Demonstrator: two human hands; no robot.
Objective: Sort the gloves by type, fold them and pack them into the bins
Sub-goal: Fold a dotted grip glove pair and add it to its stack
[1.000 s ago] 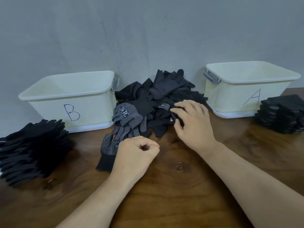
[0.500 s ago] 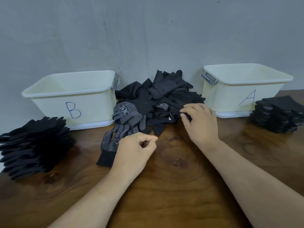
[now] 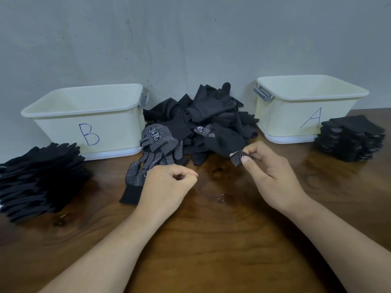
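Packing bench [image 3: 211, 240]: lettered bins [image 3: 63, 132], stacked gloves [image 3: 349, 140]

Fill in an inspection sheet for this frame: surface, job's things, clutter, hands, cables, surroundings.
Surface: wooden table, dark and glossy.
Job's things: bin B on the left and bin A on the right, no gloves seen inside either; loose glove pile between them; spread dotted glove at the pile's front left; plain glove stack in front of bin B, to its left; folded dotted glove stack to the right of bin A.
Clutter: nothing seen.
Hands: left hand curled, holding nothing; right hand pinches dotted glove end at the pile's front edge.
Cables: nothing seen.
Surroundings: grey wall behind.
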